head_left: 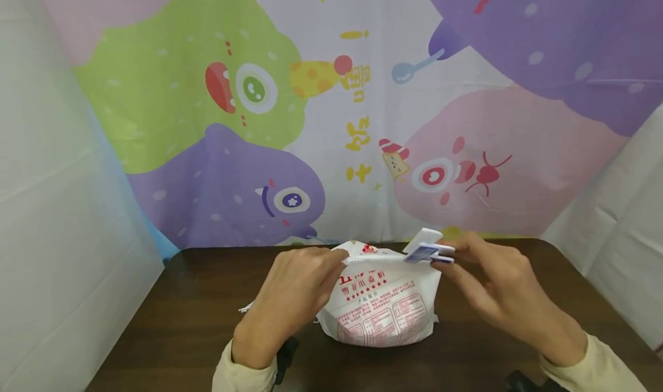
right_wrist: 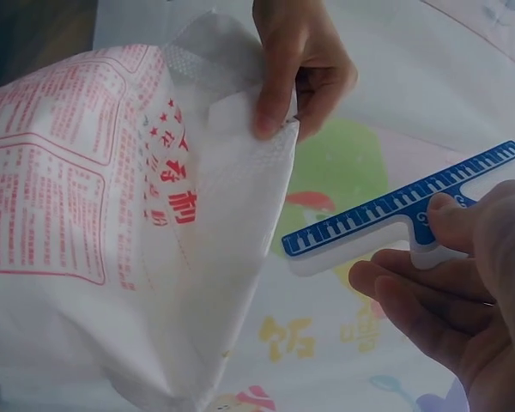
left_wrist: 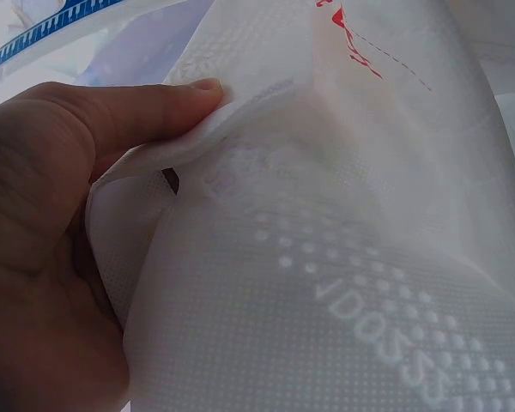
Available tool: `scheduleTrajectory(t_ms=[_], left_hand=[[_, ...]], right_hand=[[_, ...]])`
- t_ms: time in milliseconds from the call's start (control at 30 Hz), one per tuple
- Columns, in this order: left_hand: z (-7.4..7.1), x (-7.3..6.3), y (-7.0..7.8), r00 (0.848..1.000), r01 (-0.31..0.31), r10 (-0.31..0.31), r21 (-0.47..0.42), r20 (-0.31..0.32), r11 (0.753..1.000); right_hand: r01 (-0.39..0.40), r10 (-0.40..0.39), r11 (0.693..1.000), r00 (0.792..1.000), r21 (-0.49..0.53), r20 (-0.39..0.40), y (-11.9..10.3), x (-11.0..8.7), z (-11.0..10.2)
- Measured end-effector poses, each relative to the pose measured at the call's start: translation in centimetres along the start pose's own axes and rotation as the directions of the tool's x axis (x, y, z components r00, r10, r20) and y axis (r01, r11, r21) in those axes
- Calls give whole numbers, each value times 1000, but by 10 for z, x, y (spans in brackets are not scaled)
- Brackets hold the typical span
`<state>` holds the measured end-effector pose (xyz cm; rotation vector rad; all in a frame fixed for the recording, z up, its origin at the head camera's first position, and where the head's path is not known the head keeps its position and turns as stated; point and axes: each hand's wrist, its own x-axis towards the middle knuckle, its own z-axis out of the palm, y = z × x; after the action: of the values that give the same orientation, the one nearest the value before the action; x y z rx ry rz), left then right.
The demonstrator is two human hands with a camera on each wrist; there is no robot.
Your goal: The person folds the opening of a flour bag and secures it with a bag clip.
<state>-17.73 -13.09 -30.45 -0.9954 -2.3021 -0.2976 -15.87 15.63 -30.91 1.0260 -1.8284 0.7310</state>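
Note:
A white flour bag [head_left: 383, 305] with red print stands on the dark table, its top edge folded flat. My left hand [head_left: 295, 282] pinches the top left corner of the bag between thumb and fingers; the left wrist view shows the thumb [left_wrist: 167, 107] lying along the fold. In my right hand [head_left: 497, 282] is a blue and white bag clip [right_wrist: 403, 202] with a piano-key pattern, gripped by its middle handle. The clip lies close to the bag's top right end, and in the right wrist view a narrow gap separates them.
The brown table [head_left: 171, 323] reaches back to a hanging cloth [head_left: 331, 208] printed with cartoon monsters. White cloth walls [head_left: 52, 208] stand to the left and right.

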Motion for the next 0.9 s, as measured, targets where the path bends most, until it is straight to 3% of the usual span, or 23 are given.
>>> scheduleTrajectory(t_ms=[200,567,900], left_hand=[[-2,0,-1,1000,3,-3,11,4,1000],[0,-3,-1,1000,22,-22,11,22,1000],[0,0,-1,1000,19,-20,6,21,1000]], right_hand=[[22,-24,999,997,27,68,0,11,-3],[-21,1,996,973,81,230,12,13,0],[17,-25,999,975,39,220,24,11,5]])
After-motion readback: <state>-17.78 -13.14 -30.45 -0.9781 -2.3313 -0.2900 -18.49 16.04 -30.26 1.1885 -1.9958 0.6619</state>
